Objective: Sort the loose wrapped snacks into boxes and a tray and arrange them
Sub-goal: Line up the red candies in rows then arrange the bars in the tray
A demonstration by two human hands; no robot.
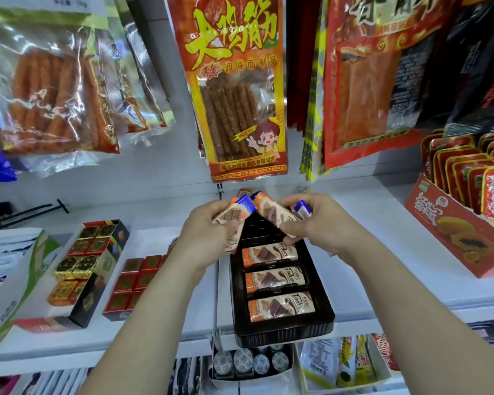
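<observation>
A black slotted tray (324, 315) lies on the white shelf, its near end over the shelf's front edge. Three orange-and-white wrapped chocolate snacks (270, 254) fill its nearest slots; the far slots show bare black. My left hand (208, 232) grips a small fan of the same wrapped snacks (237, 213) above the tray's far end. My right hand (314, 220) pinches another wrapped snack (271, 213) beside them, with a blue-tipped one at its fingers. The two hands nearly touch.
Left of the tray stand a box of red squares (137, 277) and a box of gold and orange foil squares (80, 258). A red carton of red packets (462, 223) sits at right. Large snack bags (240, 89) hang above. A lower shelf holds more goods.
</observation>
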